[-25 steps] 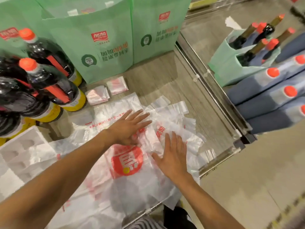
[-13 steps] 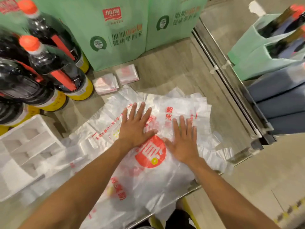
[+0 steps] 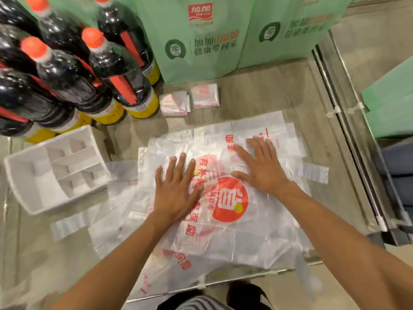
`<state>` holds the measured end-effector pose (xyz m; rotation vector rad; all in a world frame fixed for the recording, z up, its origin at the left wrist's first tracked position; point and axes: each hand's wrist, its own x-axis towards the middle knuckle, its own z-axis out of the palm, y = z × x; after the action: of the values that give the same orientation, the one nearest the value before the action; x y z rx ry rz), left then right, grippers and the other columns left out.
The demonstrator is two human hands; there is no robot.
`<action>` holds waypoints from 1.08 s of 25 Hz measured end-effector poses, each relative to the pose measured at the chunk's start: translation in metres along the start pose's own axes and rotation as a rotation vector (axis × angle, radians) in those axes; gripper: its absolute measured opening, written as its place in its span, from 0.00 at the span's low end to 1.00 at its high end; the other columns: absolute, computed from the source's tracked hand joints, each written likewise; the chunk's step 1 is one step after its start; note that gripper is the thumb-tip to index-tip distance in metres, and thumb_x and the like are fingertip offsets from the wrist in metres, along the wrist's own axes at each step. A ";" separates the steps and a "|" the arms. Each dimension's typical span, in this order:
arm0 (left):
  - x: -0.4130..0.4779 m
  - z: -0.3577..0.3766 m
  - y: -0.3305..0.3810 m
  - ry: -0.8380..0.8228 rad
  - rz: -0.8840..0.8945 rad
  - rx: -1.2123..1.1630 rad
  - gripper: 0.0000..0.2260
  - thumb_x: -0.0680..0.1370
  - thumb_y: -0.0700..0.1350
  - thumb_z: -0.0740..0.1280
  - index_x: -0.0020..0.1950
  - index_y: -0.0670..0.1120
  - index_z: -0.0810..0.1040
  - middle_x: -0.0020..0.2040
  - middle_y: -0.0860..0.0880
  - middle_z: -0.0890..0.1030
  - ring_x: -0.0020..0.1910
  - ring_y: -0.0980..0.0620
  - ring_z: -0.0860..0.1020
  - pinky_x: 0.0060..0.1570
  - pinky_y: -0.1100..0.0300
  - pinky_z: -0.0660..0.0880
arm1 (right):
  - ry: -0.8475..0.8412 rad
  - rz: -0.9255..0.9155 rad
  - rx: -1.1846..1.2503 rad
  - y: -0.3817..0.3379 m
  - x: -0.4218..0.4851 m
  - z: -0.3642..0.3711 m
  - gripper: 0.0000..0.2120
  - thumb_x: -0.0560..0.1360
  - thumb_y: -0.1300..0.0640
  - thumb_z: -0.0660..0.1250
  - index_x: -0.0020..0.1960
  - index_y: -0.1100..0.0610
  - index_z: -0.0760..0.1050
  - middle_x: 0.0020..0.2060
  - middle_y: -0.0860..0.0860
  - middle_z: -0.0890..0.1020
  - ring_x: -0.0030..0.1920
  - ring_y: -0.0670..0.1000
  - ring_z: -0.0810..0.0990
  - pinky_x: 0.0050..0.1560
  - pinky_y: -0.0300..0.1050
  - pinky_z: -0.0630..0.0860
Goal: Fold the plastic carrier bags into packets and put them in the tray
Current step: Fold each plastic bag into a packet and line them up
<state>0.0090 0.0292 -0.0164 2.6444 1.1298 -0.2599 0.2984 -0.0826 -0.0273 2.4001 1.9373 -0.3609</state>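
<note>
A clear plastic carrier bag (image 3: 234, 222) with a red round logo lies spread flat on top of other clear bags on the shelf surface. My left hand (image 3: 176, 189) presses flat on its left part, fingers straight. Further right and further back, my right hand (image 3: 259, 166) lies flat on the same bag with fingers spread. Two folded bag packets (image 3: 175, 104) (image 3: 205, 96) lie side by side behind the pile. The white compartment tray (image 3: 20, 175) stands to the left with nothing visible in it.
Dark bottles (image 3: 116, 70) with orange caps stand at the back left. Green paper bags (image 3: 201, 36) stand along the back. A metal rail (image 3: 348, 130) runs down the right side, and the shelf's front edge (image 3: 234, 280) lies just below the pile.
Both hands have slid apart across the bag, the right one moving further back and right. The bag lies flatter and more spread out. The view has tilted downward.
</note>
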 end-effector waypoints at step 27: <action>-0.014 0.004 -0.019 -0.008 -0.058 0.016 0.34 0.82 0.69 0.44 0.84 0.55 0.41 0.83 0.51 0.37 0.82 0.48 0.35 0.79 0.39 0.40 | -0.033 -0.101 0.000 -0.047 -0.019 0.008 0.43 0.78 0.25 0.45 0.84 0.50 0.46 0.83 0.55 0.45 0.82 0.58 0.41 0.80 0.63 0.45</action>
<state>-0.0140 0.0311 -0.0198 2.6247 1.2086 -0.2920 0.2480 -0.0917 -0.0255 2.2862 2.0491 -0.4020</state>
